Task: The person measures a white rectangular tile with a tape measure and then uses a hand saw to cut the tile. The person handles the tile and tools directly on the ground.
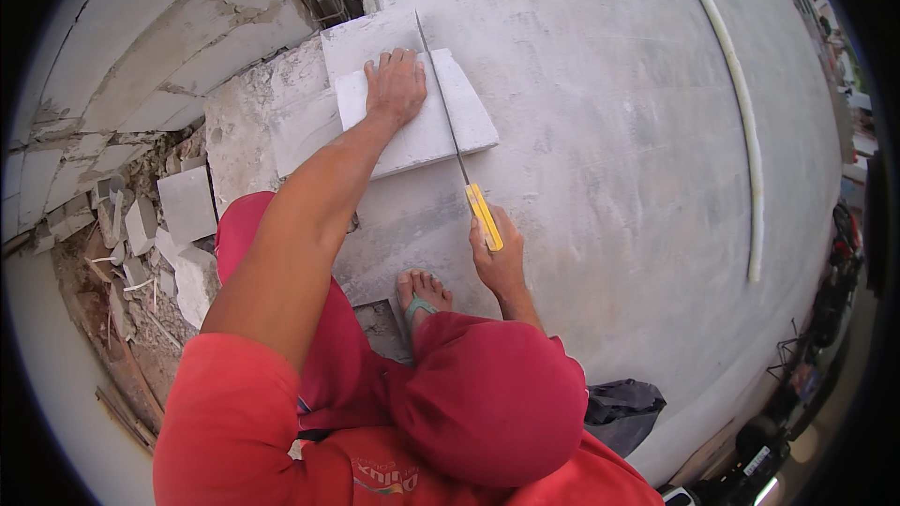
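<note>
A white lightweight concrete block lies at an angle on top of another pale block. My left hand presses down flat on the upper block, its fingers spread toward the far edge. In my right hand is a handsaw, gripped by its yellow handle. The thin, dark saw blade runs away from me across the block, to the right of my left hand. How deep the blade sits in the block cannot be made out.
A grey concrete floor spreads to the right, with a long pale pipe on it. Broken blocks and rubble lie at left beneath a block wall. My sandalled foot is close by; a black bag lies lower right.
</note>
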### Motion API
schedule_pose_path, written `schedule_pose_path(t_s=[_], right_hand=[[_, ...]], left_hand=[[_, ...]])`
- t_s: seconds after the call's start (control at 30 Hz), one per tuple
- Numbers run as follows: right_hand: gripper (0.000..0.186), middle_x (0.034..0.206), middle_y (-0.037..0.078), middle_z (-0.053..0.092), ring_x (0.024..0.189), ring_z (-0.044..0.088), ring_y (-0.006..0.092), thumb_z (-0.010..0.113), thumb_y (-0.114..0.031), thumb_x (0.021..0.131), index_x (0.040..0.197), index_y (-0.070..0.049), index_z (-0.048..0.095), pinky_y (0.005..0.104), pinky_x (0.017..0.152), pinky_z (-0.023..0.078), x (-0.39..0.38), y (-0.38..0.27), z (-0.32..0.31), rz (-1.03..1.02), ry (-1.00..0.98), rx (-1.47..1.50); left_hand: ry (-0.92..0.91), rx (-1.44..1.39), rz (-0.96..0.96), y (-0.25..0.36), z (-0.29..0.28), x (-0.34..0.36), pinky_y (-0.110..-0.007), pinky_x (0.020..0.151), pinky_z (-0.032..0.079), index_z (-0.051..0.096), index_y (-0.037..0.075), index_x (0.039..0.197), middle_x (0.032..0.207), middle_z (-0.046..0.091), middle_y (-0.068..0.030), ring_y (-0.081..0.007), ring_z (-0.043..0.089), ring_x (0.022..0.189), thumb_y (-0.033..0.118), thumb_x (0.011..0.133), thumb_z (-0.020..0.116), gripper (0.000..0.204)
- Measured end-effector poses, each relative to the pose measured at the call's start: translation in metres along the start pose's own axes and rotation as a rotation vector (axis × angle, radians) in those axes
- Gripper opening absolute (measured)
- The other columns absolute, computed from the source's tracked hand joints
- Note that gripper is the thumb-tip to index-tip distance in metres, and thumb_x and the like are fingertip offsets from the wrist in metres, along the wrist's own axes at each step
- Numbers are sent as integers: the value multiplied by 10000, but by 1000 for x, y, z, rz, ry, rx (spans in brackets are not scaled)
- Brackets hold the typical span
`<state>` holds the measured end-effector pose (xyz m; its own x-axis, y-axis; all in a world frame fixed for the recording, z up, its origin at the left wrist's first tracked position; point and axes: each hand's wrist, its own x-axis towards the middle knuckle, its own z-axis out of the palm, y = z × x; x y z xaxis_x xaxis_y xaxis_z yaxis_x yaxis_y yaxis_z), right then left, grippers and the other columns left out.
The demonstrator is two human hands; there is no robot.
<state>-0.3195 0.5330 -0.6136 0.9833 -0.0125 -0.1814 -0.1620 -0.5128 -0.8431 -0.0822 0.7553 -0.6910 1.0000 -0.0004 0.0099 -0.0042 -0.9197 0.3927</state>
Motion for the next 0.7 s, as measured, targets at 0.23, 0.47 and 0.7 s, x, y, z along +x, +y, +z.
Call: schedule_pose_path(t_s=[0.23,0.47,0.7], right_hand=[[373,1023,165,759,898,748,243,668,-150,1041,1363,38,682,345,804,570,-140,30,-43,296,-18,-7],[297,869,247,696,788,703,479,708,-129,992,1258,-1,674,452,672,559,12,14,11,-82,7,34],[324,876,215,708,770,755,368,707,-161,1011,1299,-15,679,409,696,581,-159,53,-50,247,5,-44]], left_hand=[[-9,58,-53,-17,-7,-1,-594,1195,321,645,45,1383,1371,635,-146,-329,540,1361,306,1113,473,413],[-26,23,-26,-16,-6,6,-596,1197,313,627,36,1410,1360,632,-165,-345,536,1354,311,1108,464,440],[-31,49,-66,-13,-4,-1,-603,1214,298,642,62,1382,1374,628,-137,-318,518,1387,309,1116,471,401]])
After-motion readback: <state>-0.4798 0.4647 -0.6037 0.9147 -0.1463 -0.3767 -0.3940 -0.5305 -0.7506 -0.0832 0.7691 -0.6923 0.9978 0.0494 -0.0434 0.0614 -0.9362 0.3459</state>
